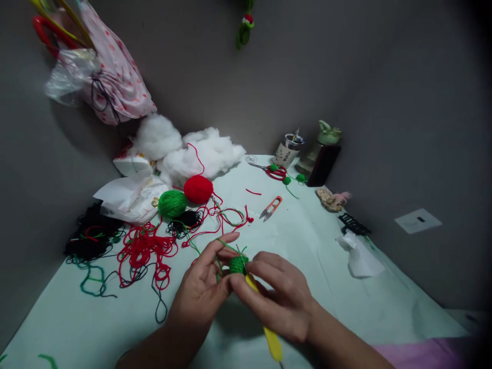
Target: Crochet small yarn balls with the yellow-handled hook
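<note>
Between my two hands is a small green crocheted piece [238, 264]. My left hand [205, 279] pinches it from the left, with green yarn running over the raised index finger. A crochet hook with a yellow handle [272, 342] is gripped in my right hand [274, 292], its thin metal tip at the green piece. The handle's lower end sticks out below my right palm. A strand of green yarn leads back towards the green yarn ball [172, 204], which sits beside a red yarn ball [198, 189].
Loose red yarn [148, 251] and black yarn [92, 233] lie tangled at left. White stuffing [207, 151] is heaped behind. Orange thread snips [272, 207], red-handled scissors [275, 172], a pen cup [286, 151] and a bottle [313, 151] stand or lie further back. Crumpled tissue [359, 256] lies right.
</note>
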`<move>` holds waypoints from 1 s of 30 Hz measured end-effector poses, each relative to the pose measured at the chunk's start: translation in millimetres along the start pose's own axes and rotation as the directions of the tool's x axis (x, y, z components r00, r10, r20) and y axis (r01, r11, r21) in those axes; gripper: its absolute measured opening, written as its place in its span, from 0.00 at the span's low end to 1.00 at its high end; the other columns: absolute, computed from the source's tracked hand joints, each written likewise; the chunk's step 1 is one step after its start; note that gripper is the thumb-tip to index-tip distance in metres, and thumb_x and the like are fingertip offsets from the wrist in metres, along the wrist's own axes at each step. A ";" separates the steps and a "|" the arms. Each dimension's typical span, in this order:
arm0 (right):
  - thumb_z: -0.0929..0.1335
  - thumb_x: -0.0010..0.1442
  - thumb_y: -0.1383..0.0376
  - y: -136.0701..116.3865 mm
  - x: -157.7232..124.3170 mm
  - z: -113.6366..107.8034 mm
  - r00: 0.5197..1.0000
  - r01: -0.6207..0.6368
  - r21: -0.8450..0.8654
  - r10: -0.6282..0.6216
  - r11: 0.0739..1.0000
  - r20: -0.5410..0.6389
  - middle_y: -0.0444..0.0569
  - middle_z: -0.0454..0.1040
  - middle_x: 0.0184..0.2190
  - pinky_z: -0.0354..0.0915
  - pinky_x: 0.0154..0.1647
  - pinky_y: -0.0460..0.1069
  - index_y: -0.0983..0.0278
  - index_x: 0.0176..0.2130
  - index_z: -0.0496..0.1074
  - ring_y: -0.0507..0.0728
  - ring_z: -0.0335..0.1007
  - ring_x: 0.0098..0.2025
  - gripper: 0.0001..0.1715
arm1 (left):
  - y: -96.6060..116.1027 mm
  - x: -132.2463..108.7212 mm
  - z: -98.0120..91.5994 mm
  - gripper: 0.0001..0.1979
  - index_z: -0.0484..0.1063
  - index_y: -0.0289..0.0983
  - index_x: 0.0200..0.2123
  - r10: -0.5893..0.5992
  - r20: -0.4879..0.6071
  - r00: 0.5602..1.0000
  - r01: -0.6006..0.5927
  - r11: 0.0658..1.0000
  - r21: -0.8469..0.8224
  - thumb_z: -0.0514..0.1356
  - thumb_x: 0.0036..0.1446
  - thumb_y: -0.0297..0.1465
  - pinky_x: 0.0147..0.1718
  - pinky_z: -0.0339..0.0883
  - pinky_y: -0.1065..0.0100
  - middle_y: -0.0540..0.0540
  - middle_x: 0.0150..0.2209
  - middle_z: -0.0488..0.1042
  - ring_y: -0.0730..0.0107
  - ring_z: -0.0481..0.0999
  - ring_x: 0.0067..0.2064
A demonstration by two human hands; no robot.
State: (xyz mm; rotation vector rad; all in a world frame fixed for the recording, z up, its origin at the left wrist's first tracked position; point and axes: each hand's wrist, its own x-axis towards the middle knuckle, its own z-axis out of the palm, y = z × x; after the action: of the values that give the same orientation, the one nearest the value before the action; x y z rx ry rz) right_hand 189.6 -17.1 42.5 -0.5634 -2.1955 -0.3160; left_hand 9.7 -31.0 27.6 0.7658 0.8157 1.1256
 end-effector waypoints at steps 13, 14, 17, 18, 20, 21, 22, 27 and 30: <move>0.67 0.71 0.69 7.4 -5.8 1.5 0.814 -0.465 0.687 0.574 0.559 0.084 0.52 0.82 0.39 0.75 0.41 0.55 0.58 0.51 0.79 0.59 0.78 0.42 0.14 | 18.3 5.8 0.1 0.35 0.74 0.41 0.61 -0.115 0.081 0.990 0.128 0.975 -0.180 0.75 0.50 0.35 0.33 0.67 0.69 0.50 0.35 0.70 0.72 0.73 0.33; 0.67 0.71 0.69 8.3 -5.5 0.9 0.784 -0.485 0.717 0.613 0.501 0.102 0.51 0.82 0.38 0.74 0.42 0.55 0.58 0.49 0.80 0.59 0.78 0.41 0.13 | 20.4 5.0 -0.5 0.34 0.75 0.42 0.60 -0.096 0.052 0.994 0.102 0.984 -0.145 0.76 0.50 0.35 0.33 0.67 0.69 0.51 0.35 0.70 0.72 0.72 0.33; 0.69 0.69 0.64 11.8 -1.8 0.5 0.664 -0.494 0.833 0.726 0.248 0.178 0.50 0.80 0.34 0.74 0.39 0.52 0.60 0.44 0.81 0.57 0.77 0.36 0.09 | 25.5 2.5 -2.0 0.30 0.78 0.45 0.57 -0.065 0.018 0.998 0.066 0.996 -0.054 0.76 0.49 0.34 0.34 0.66 0.71 0.51 0.34 0.71 0.73 0.72 0.33; 0.70 0.69 0.63 12.8 0.3 1.1 0.620 -0.485 0.863 0.751 0.141 0.226 0.49 0.79 0.32 0.74 0.37 0.51 0.61 0.41 0.82 0.56 0.76 0.34 0.08 | 26.1 2.0 -2.2 0.29 0.79 0.45 0.56 -0.062 0.021 0.998 0.062 0.997 -0.034 0.76 0.49 0.35 0.34 0.66 0.71 0.51 0.34 0.72 0.72 0.72 0.34; 0.70 0.69 0.61 13.4 4.2 2.9 0.555 -0.474 0.879 0.761 -0.041 0.335 0.47 0.78 0.29 0.73 0.33 0.49 0.61 0.39 0.81 0.54 0.75 0.30 0.10 | 24.8 1.4 -1.8 0.28 0.79 0.45 0.56 -0.051 0.019 0.999 0.051 0.999 -0.006 0.75 0.50 0.35 0.35 0.67 0.70 0.50 0.35 0.74 0.71 0.73 0.35; 0.69 0.69 0.61 12.7 5.2 4.1 0.557 -0.481 0.874 0.747 -0.066 0.363 0.47 0.77 0.29 0.73 0.32 0.49 0.61 0.38 0.81 0.54 0.74 0.29 0.11 | 22.8 1.1 -0.9 0.29 0.78 0.45 0.57 -0.042 0.014 0.999 0.042 0.999 0.002 0.75 0.50 0.34 0.37 0.68 0.70 0.49 0.37 0.75 0.70 0.74 0.37; 0.68 0.70 0.61 11.2 5.3 5.1 0.578 -0.507 0.861 0.732 -0.024 0.361 0.47 0.77 0.29 0.73 0.32 0.49 0.60 0.39 0.81 0.54 0.74 0.29 0.11 | 20.0 0.8 0.3 0.30 0.77 0.45 0.58 -0.034 0.005 0.999 0.034 0.999 0.003 0.75 0.51 0.34 0.41 0.69 0.69 0.49 0.38 0.76 0.68 0.75 0.40; 0.71 0.66 0.70 -1.1 -5.6 5.4 0.895 -0.406 0.408 0.446 0.818 -0.003 0.51 0.78 0.39 0.74 0.42 0.54 0.57 0.53 0.80 0.59 0.76 0.41 0.18 | 4.9 -3.0 7.7 0.31 0.74 0.44 0.61 -0.071 0.022 0.997 0.072 0.995 -0.071 0.73 0.54 0.31 0.53 0.68 0.66 0.47 0.44 0.77 0.63 0.76 0.50; 0.71 0.67 0.70 -3.2 -8.4 1.3 0.926 -0.339 0.314 0.374 0.887 -0.058 0.51 0.77 0.41 0.75 0.43 0.54 0.55 0.57 0.77 0.59 0.75 0.43 0.21 | 4.5 -3.8 8.1 0.28 0.76 0.43 0.60 -0.159 0.121 0.980 0.178 0.969 -0.172 0.72 0.55 0.33 0.51 0.70 0.64 0.44 0.46 0.78 0.62 0.77 0.48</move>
State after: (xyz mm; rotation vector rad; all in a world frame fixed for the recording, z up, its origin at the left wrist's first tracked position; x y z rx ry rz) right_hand 191.8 -21.8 35.0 -0.7420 -1.9277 0.1756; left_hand 13.8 -34.5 36.1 0.5867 0.6651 0.9834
